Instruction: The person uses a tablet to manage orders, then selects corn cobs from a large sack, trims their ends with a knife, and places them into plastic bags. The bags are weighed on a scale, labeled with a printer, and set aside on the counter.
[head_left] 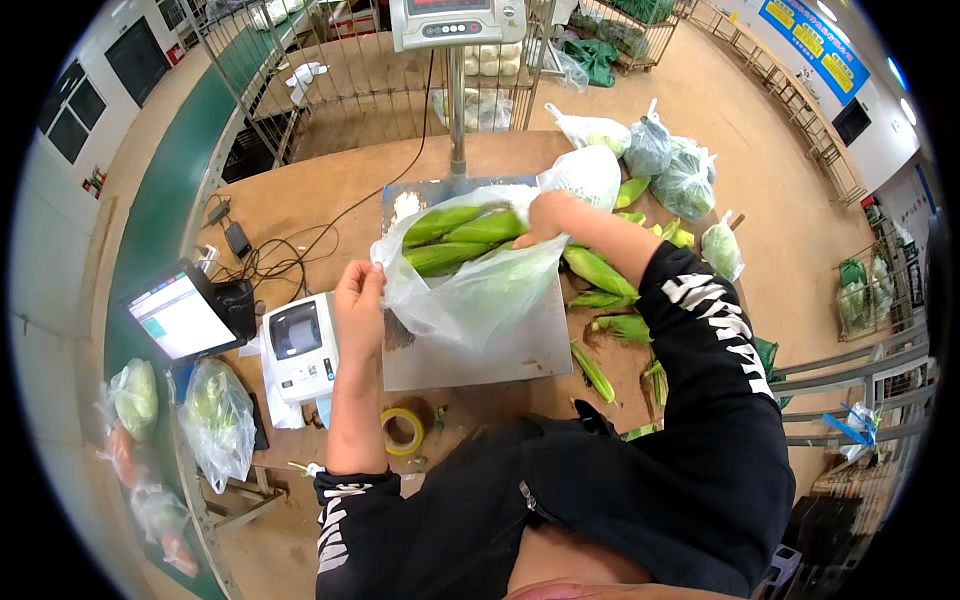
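Observation:
A clear plastic bag point(480, 300) lies over the metal scale platform point(470, 368), its mouth spread wide. Several ears of corn in green husks point(490, 228) show inside it. With thumb and fingers my left hand point(360, 290) pinches the bag's left rim. At the opposite side of the mouth is my right hand point(548, 218), its fingers curled down by the ends of the ears; whether they grip corn or plastic is hidden. Right of the platform, loose ears of corn point(598, 270) lie on the wooden table point(300, 200).
Filled plastic bags point(685, 180) crowd the far right corner. On the left stand a label printer point(300, 345) and a lit screen point(180, 315), with cables behind. A tape roll point(402, 430) lies near my body. The scale's display point(458, 25) rises on a post; wire cages stand beyond.

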